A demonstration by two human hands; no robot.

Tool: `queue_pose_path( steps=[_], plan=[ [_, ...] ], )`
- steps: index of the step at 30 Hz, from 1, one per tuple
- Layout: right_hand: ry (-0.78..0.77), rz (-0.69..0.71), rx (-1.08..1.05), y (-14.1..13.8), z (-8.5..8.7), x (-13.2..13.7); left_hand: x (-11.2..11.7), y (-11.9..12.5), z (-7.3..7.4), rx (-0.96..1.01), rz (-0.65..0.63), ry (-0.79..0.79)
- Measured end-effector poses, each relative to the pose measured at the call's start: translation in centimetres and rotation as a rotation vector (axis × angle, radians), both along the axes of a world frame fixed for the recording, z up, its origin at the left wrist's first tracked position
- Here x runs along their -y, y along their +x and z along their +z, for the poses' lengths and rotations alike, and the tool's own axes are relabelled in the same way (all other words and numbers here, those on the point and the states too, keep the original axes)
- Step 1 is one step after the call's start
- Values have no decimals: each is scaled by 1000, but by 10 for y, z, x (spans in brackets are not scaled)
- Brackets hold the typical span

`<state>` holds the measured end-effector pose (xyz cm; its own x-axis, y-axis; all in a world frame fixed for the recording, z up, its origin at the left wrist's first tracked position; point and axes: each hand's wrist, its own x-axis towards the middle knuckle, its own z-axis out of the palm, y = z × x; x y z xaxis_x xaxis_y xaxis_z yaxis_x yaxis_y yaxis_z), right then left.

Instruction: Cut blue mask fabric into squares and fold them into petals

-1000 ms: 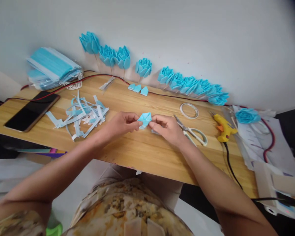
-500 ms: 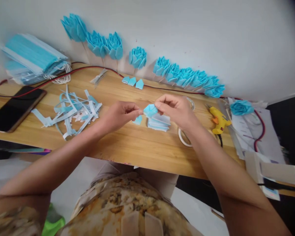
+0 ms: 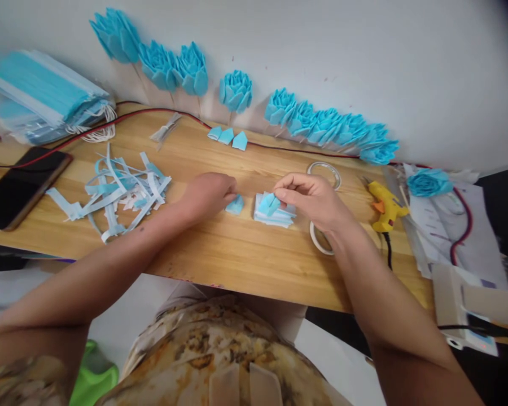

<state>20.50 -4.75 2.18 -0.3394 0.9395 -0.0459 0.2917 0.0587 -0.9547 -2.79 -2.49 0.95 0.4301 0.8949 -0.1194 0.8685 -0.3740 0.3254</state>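
My right hand (image 3: 309, 197) pinches a small folded blue fabric piece (image 3: 269, 204) between thumb and fingers. It hangs just over a stack of blue and white fabric pieces (image 3: 277, 219). To the left, my left hand (image 3: 207, 194) is closed, its curled fingertips at the upper edge of another folded blue piece (image 3: 235, 205) on the table. Whether those fingers grip anything is hidden. Three pointed, folded blue pieces (image 3: 226, 136) lie in a row farther back.
Blue flowers (image 3: 236, 90) on sticks lean along the wall. Strip scraps (image 3: 118, 194), a phone (image 3: 25, 186) and face masks (image 3: 46, 90) are at left. Tape rolls (image 3: 322, 239) and a yellow glue gun (image 3: 384, 207) lie at right. A red-black cable (image 3: 152, 111) crosses the back.
My left hand has let go of the piece both hands held and turned down to the one on the table. My right hand keeps its piece, now lower over the stack.
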Motion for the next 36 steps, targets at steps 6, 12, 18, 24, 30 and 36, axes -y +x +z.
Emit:
queue_pose_path(
  steps=[6, 12, 18, 24, 30, 36],
  plan=[
    [-21, 52, 16, -8, 1, 5, 0, -7, -4, 293, 12, 4],
    [-18, 47, 45, -11, -3, 6, 1, -9, -5, 267, -7, 68],
    [-33, 47, 61, -13, -5, 7, -3, -5, -16, 85, -137, 91],
    [-49, 56, 50, -14, -7, 9, 3, -9, -4, 452, -7, 44],
    [-10, 55, 49, -15, -5, 10, 12, -8, -1, 757, 79, -85],
    [9, 20, 46, -17, -4, 11, 16, -5, -3, 884, 40, -154]
  ],
)
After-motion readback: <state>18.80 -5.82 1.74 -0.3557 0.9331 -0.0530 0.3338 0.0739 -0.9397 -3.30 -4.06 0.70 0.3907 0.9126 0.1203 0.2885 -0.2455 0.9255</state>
